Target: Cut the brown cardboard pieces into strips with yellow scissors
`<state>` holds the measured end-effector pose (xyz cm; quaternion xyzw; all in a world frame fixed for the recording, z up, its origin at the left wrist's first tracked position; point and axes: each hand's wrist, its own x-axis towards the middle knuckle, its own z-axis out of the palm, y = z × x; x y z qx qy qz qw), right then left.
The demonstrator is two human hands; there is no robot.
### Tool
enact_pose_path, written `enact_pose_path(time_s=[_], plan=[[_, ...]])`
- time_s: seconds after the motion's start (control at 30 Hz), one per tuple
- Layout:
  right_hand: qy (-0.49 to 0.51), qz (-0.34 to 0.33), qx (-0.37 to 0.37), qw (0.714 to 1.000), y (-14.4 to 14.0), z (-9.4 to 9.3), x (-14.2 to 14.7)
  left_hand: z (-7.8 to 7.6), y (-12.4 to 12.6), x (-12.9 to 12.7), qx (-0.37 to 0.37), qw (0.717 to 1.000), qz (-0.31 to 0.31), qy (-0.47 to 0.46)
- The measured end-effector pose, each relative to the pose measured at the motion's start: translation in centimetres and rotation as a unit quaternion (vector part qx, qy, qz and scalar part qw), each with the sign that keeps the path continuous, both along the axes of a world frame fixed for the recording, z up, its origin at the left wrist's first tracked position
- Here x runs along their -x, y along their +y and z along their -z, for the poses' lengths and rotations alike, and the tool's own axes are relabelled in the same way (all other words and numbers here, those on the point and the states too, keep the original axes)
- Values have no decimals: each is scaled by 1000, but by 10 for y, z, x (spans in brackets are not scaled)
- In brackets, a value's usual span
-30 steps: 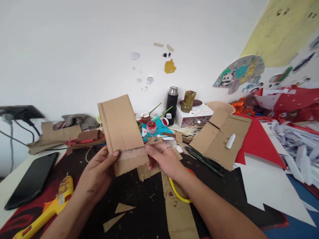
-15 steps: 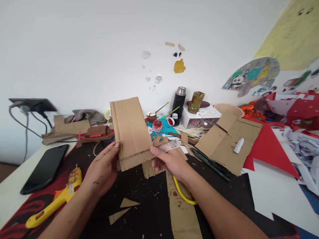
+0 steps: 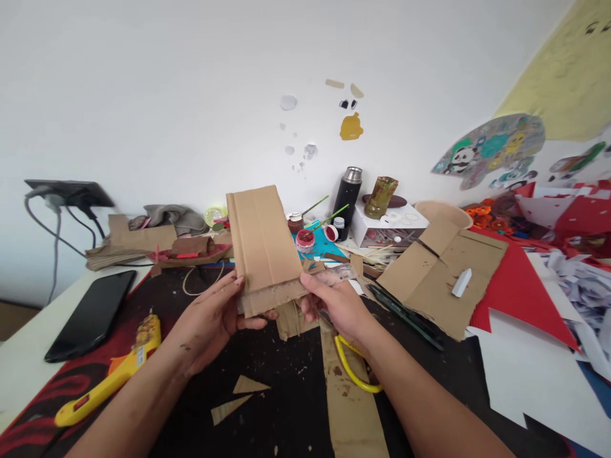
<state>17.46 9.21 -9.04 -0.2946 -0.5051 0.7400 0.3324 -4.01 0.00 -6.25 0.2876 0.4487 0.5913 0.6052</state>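
My left hand (image 3: 210, 321) grips the lower left edge of a rectangular cardboard piece (image 3: 265, 235), thumb in front and fingers behind. A clear plastic ruler (image 3: 274, 296) lies across the cardboard near its bottom edge and sticks out to the right. My right hand (image 3: 337, 305) pinches the ruler against the cardboard's lower right corner, thumb on top. Below that hand shows a yellow loop handle (image 3: 356, 375), like that of scissors; its other end is hidden. Under it lies a long cardboard strip (image 3: 353, 413). Two small cardboard scraps (image 3: 249, 384) rest on the dark mat.
At left are a yellow glue gun (image 3: 114, 381) and a black phone (image 3: 90, 315). Paint jars (image 3: 305, 240), a black flask (image 3: 349, 200) and a white box (image 3: 389, 226) stand by the wall. A cut cardboard sheet (image 3: 443, 280) and red paper (image 3: 520, 289) lie right.
The view has shifted slightly. The cardboard and ruler have moved a little to the right with both hands. More fingers of my left hand now show beneath the cardboard, and more of the yellow handle shows.
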Motion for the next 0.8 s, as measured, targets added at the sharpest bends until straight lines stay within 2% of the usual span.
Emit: enact_pose_path(time_s=[0.17, 0.4, 0.8], plan=[[-6, -18, -5, 1000, 0, -2, -1, 1, 4, 1, -22, 999, -25, 3], [13, 14, 14, 1000, 0, -3, 1, 0, 1, 2, -22, 1000, -8, -4], [-2, 18, 6, 1000, -1, -2, 0, -1, 1, 2, -41, 999, -1, -13]])
